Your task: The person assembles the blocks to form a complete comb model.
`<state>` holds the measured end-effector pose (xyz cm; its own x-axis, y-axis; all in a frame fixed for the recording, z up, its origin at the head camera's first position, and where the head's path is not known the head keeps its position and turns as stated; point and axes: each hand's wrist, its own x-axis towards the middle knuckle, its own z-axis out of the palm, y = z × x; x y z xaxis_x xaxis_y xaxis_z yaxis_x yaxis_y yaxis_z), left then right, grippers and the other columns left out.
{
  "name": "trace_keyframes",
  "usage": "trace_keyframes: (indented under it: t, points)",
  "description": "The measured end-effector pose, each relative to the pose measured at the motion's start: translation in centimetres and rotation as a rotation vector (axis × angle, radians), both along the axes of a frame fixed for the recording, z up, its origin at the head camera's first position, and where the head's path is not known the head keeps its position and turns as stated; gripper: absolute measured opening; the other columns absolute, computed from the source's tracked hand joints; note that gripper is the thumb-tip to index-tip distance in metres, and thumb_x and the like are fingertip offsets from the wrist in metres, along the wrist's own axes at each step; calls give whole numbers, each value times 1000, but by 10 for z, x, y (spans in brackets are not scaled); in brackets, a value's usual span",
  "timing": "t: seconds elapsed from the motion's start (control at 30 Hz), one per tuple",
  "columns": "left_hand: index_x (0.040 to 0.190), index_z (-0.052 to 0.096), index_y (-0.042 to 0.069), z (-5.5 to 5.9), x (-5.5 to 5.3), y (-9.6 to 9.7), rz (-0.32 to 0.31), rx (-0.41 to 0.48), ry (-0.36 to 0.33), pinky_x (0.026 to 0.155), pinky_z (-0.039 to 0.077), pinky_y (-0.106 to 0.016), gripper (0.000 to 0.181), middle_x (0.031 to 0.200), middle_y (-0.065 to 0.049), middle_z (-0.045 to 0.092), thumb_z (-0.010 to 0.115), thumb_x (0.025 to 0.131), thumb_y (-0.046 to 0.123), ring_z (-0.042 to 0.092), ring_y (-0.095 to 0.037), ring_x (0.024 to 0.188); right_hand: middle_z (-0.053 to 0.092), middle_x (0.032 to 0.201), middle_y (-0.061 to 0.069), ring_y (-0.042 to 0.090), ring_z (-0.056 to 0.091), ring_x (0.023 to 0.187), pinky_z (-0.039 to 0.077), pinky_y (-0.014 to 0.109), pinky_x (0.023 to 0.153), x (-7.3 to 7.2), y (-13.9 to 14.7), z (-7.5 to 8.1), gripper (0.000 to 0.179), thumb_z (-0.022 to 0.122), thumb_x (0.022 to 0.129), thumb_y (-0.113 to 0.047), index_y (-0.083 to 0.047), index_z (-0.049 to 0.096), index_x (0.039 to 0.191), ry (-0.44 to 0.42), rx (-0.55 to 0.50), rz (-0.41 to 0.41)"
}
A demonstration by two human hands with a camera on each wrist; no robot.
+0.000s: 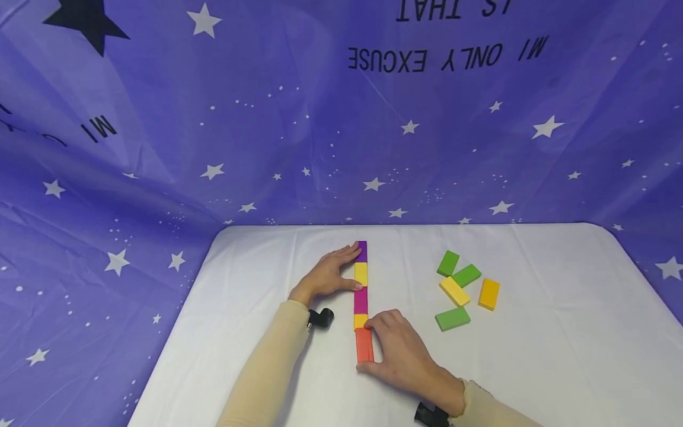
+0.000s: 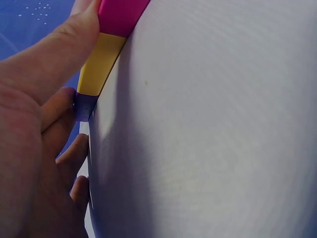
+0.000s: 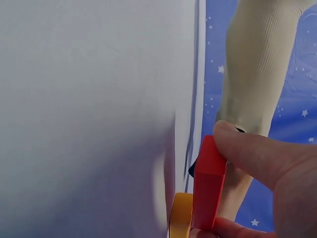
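The red block point(image 1: 364, 345) lies at the near end of a straight row of blocks point(image 1: 361, 284) on the white counter point(image 1: 533, 356), its far end meeting a short yellow block point(image 1: 360, 321). The right hand point(image 1: 402, 354) pinches it, thumb at the near end and fingers curled at the joint with the yellow block. In the right wrist view the thumb lies along the red block's edge. The left hand point(image 1: 326, 274) lies flat with straight fingers pressed along the row's left side, against the purple, yellow and magenta blocks. To seat the red block well, it seems best to slide it flush against the yellow one, keeping its long edges in line with the row while the left hand braces the other blocks so none skews. Off to the right, well apart, lie loose green, yellow and orange blocks point(image 1: 463, 289).
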<state>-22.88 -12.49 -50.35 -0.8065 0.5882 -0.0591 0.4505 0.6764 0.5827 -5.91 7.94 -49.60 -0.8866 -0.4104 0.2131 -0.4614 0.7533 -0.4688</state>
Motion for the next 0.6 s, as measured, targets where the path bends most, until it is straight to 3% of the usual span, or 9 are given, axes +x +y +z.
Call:
trace_keyframes:
  t: [0.6]
  points:
    - [156,38,13,0,1,-2,1,10,7,123,15,-48,92,164,-1,27,82,81,44,22,-25,152,60,106,-3,18,52,103,50,38,90,0,-6,-7,63,90,65,-51,-12,66,109,-76,44,-3]
